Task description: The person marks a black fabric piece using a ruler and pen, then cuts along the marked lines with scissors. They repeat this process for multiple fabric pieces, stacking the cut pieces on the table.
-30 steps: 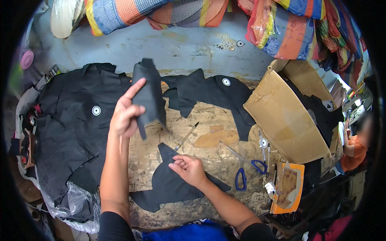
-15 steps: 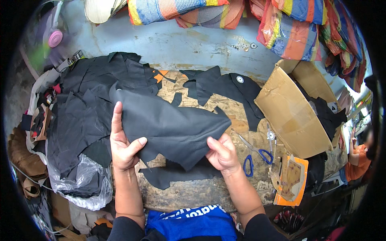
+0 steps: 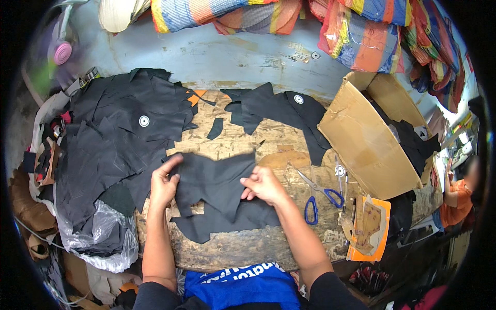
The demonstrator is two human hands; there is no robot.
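Note:
Both hands hold a black leather-like piece (image 3: 214, 178) with an irregular outline, low over the wooden table. My left hand (image 3: 164, 187) grips its left edge between thumb and fingers. At the right edge, my right hand (image 3: 262, 186) pinches it, the fingertips curled. The piece is slightly blurred. Partly covered by it, another black cut piece (image 3: 240, 219) lies on the table nearer to me. A small black scrap (image 3: 215, 129) rests just beyond.
Stacked black sheets (image 3: 103, 155) fill the left, with a clear plastic bag (image 3: 111, 232) in front. Blue-handled scissors (image 3: 321, 191), an orange card (image 3: 380, 227) and an open cardboard box (image 3: 367, 139) stand right. More black pieces (image 3: 279, 108) lie at the back. A person in orange (image 3: 457, 201) is far right.
The held piece has come down and toward me, flatter now. My left hand has closed from a stretched finger to a grip. A round white mark on the left stack is now uncovered.

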